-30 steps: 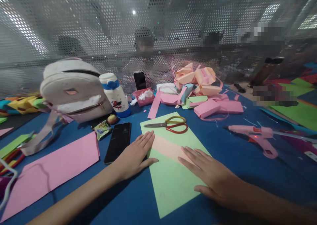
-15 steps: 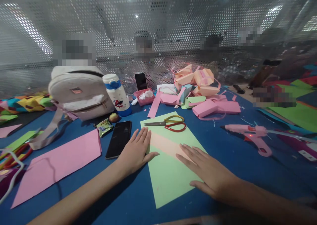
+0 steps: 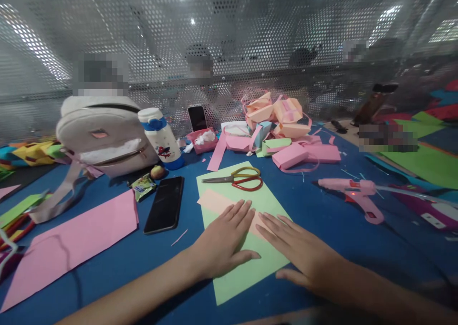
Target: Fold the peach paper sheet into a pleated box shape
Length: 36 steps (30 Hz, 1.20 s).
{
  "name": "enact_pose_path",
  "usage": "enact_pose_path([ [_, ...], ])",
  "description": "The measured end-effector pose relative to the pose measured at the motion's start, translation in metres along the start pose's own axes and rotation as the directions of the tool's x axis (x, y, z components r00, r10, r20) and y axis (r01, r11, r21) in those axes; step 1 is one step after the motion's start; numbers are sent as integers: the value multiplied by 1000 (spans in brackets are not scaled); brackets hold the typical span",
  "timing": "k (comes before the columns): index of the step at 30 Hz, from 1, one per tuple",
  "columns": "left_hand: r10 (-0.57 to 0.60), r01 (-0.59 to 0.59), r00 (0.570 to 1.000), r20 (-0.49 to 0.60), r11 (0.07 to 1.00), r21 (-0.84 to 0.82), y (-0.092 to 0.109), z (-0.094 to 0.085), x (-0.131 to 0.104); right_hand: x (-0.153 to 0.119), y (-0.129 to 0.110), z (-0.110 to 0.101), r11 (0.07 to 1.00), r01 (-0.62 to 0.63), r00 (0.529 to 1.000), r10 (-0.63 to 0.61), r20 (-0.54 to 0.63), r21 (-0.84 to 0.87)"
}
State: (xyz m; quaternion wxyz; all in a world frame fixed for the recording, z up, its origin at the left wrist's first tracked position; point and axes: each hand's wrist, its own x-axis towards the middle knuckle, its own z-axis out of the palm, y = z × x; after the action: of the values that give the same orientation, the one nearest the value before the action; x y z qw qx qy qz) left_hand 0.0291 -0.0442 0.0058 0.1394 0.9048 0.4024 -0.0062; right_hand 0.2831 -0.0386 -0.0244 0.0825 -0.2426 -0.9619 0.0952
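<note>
A light green sheet of paper (image 3: pixel 234 277) lies on the blue table, with a peach paper strip (image 3: pixel 212 202) running slantwise across it. My left hand (image 3: pixel 223 239) rests flat on the strip near its middle, fingers stretched out. Close by, my right hand (image 3: pixel 300 244) lies flat over the strip's right part, its fingers extended too; the strip's right end is hidden beneath it. Scissors (image 3: pixel 229 178) with yellow and red handles lie across the top of the green sheet, apart from both hands.
Left of the sheet lie a black phone (image 3: pixel 165 204) and folded pink paper (image 3: pixel 78 239). Behind stand a white backpack (image 3: pixel 103 134), a bottle (image 3: pixel 161 139) and paper boxes (image 3: pixel 272 115). A pink glue gun (image 3: pixel 352 191) with a cable lies right. A perforated metal panel (image 3: pixel 229 34) closes the back.
My left hand has slid right along the strip, from its left end to beside my right hand, uncovering that end. My right hand stays on the strip. The view has shifted slightly.
</note>
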Motion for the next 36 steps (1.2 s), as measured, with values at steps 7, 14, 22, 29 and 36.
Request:
enact_pose_path([
  [7,85,-85,996,16,996,-39,20,8,15,-34,3,-3,996,16,995,-24,-101,-88],
  [14,239,-239,971,-13,963,-126,46,18,34,-73,3,2,977,-74,973,26,-230,-201],
  [22,313,-314,950,-12,949,-35,72,24,54,-99,13,13,957,-97,953,10,-304,-274],
  [29,322,-320,947,-23,929,-188,69,13,51,-102,14,16,976,-151,950,99,-298,-157],
  [36,269,-276,960,-76,868,-413,44,-10,37,-89,15,-14,948,-299,909,249,-335,-105],
])
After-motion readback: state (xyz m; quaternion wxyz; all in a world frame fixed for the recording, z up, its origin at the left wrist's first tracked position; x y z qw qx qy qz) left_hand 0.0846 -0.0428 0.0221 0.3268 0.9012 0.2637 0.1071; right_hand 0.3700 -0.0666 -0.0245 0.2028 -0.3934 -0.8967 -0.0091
